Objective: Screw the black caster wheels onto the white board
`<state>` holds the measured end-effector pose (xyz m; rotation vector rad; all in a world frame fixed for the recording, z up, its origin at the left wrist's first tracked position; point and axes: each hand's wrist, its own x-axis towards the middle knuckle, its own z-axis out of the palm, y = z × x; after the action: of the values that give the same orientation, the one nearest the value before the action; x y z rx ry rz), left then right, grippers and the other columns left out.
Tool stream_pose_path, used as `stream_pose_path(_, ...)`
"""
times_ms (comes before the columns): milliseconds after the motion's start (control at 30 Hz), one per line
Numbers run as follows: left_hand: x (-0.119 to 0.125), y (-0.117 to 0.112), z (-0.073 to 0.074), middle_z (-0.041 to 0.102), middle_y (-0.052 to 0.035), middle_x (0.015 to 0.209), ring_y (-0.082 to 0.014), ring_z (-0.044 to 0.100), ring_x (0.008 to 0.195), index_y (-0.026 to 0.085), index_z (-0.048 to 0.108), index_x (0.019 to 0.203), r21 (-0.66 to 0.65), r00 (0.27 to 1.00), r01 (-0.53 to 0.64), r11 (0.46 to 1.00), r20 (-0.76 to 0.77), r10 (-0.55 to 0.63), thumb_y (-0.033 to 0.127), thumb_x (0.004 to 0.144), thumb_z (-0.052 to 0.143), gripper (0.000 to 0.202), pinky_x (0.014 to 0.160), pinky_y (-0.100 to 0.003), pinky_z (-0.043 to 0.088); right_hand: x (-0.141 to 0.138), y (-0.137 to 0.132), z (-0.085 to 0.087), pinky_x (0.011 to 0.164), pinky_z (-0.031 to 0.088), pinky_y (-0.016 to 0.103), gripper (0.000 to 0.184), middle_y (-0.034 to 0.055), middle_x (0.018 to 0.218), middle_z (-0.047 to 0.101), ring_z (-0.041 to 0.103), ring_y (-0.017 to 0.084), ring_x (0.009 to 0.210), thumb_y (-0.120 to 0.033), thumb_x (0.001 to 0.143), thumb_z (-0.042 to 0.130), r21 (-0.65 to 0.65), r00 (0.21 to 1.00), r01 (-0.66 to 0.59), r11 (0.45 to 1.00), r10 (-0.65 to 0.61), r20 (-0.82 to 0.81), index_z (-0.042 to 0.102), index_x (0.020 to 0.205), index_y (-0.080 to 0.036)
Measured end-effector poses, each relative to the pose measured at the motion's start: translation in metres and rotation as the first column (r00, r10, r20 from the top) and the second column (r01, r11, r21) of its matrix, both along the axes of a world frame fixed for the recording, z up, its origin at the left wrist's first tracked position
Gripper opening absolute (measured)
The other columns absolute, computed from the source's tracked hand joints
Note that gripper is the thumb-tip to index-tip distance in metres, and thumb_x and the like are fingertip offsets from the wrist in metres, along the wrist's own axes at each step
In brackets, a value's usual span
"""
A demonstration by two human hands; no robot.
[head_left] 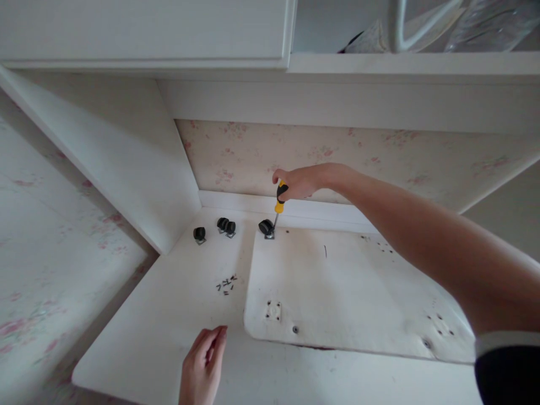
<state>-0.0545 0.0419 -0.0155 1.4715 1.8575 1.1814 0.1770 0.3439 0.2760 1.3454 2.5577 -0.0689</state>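
Your right hand (298,184) grips the screwdriver (279,207), tip at the caster (265,227), board's (354,292) 10 o'clock corner | left hand (201,360), 7 o'clock: fingertips pinched, contents unclear | seemingly screw-turning; needs steady pressure next

Right hand (300,184) grips yellow-black screwdriver (279,206), tip at mounted caster (265,226) on white board (346,292), far left corner. Left hand (200,360) curled, near side. Left of board, on white desktop (160,320): three casters (230,227), far; scattered screws (226,283), nearer.

The screwdriver (279,207) looks plastic-handled (its shaft (276,220) smooth metal), the board (346,292) matt and scuffed.
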Motion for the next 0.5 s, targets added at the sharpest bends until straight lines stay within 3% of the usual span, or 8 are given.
stream_pose_path(133, 0.003, 0.0, -0.001, 0.061, -0.0006, 0.064, -0.013, 0.057, 0.055, 0.02, 0.067, 0.074, -0.01, 1.0, 0.005, 1.0, 0.029, -0.004, 0.054, 0.089, 0.056, 0.039, 0.056, -0.019, 0.048, 0.003, 0.0, -0.001, 0.067, 0.043, 0.039, 0.055, 0.0196, 0.105, 0.07, 0.065, 0.035, 0.093, -0.061, 0.086, 0.051, 0.07, 0.999, 0.028, 0.997, -0.03, 0.019, 0.067, 0.113, -0.015)
stream_pose_path(200, 0.005, 0.0, 0.001, 0.065, -0.0023, 0.067, -0.0149, 0.061, 0.059, 0.02, 0.069, 0.076, -0.02, 0.998, 0.016, 1.0, 0.065, -0.014, 0.055, 0.088, 0.056, 0.039, 0.06, -0.02, 0.051, 0.005, 0.001, -0.003, 0.068, 0.044, 0.039, 0.062, 0.0199, 0.108, 0.069, 0.064, 0.036, 0.096, -0.064, 0.087, 0.048, 0.082, 0.999, 0.033, 0.996, -0.033, 0.006, 0.062, 0.123, -0.016)
stream_pose_path(267, 0.006, 0.001, 0.006, 0.07, -0.0048, 0.075, -0.0183, 0.067, 0.069, 0.02, 0.071, 0.082, -0.066, 0.993, 0.018, 0.998, 0.12, -0.01, 0.056, 0.087, 0.057, 0.038, 0.065, -0.022, 0.054, 0.008, 0.002, -0.005, 0.069, 0.045, 0.036, 0.065, 0.014, 0.109, 0.071, 0.066, 0.03, 0.092, -0.061, 0.086, 0.053, 0.047, 1.0, 0.003, 0.999, -0.002, -0.02, 0.048, 0.139, -0.023)
stream_pose_path(333, 0.007, 0.003, 0.012, 0.073, -0.0075, 0.085, -0.0225, 0.07, 0.082, 0.021, 0.073, 0.088, -0.152, 0.984, 0.016, 0.988, 0.175, 0.011, 0.058, 0.085, 0.057, 0.041, 0.072, -0.026, 0.056, 0.009, 0.001, -0.005, 0.068, 0.045, 0.033, 0.065, 0.0092, 0.107, 0.072, 0.066, 0.025, 0.087, -0.055, 0.085, 0.059, 0.019, 0.999, -0.028, 0.999, 0.029, -0.034, 0.043, 0.142, -0.028)
stream_pose_path(400, 0.009, 0.005, 0.021, 0.074, -0.0093, 0.092, -0.0257, 0.07, 0.091, 0.02, 0.073, 0.092, -0.24, 0.978, 0.028, 0.97, 0.208, 0.024, 0.063, 0.084, 0.055, 0.047, 0.078, -0.029, 0.056, 0.009, 0.0, -0.005, 0.067, 0.044, 0.035, 0.056, 0.0122, 0.105, 0.071, 0.066, 0.028, 0.089, -0.055, 0.084, 0.059, 0.043, 1.0, -0.016, 0.999, 0.017, -0.024, 0.053, 0.131, -0.025)
stream_pose_path(500, 0.014, 0.01, 0.032, 0.072, -0.0078, 0.083, -0.0249, 0.068, 0.083, 0.019, 0.071, 0.09, -0.302, 0.974, 0.096, 0.949, 0.226, -0.026, 0.067, 0.085, 0.05, 0.052, 0.078, -0.03, 0.054, 0.008, -0.003, -0.004, 0.067, 0.043, 0.04, 0.058, 0.0216, 0.109, 0.068, 0.064, 0.038, 0.096, -0.064, 0.085, 0.053, 0.104, 0.999, 0.036, 0.994, -0.036, -0.007, 0.062, 0.118, -0.017)
